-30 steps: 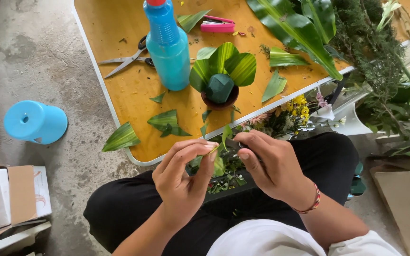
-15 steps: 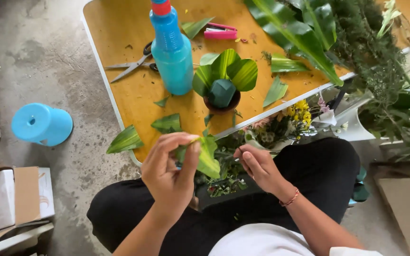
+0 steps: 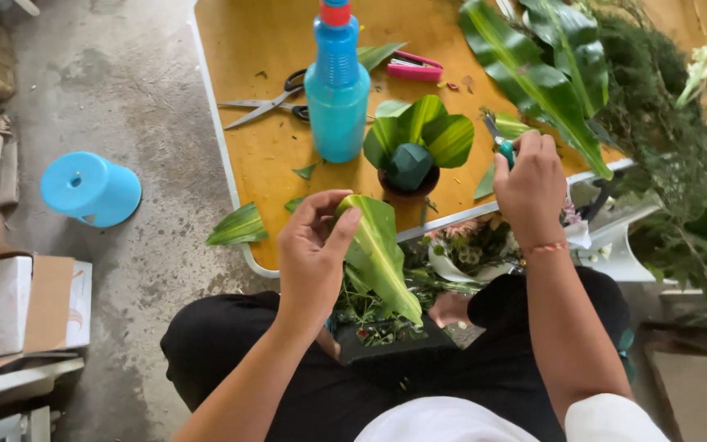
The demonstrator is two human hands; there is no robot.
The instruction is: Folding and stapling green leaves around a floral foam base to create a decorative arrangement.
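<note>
My left hand (image 3: pixel 314 254) pinches a striped green leaf (image 3: pixel 380 255) by its upper end, holding it over my lap. My right hand (image 3: pixel 529 182) is at the table's near edge, closed around a small green-handled cutter (image 3: pixel 501 147) whose blades stick up. Between the hands a small dark pot (image 3: pixel 408 173) with green foam stands on the table, ringed by upright folded leaves (image 3: pixel 431 131). A tray of flowers and greenery (image 3: pixel 460 250) rests on my lap, partly hidden by the leaf.
An orange table (image 3: pixel 263 139) carries a blue spray bottle (image 3: pixel 337 90), scissors (image 3: pixel 267 105), a pink stapler (image 3: pixel 415 67) and leaf scraps (image 3: pixel 239 225). Big foliage (image 3: pixel 583 82) fills the right. A blue stool (image 3: pixel 92 188) and cardboard boxes (image 3: pixel 18 303) sit on the concrete floor at left.
My right hand let go of the leaf and moved up to the table edge, closing on the cutter. The left hand kept the leaf and lifted it slightly.
</note>
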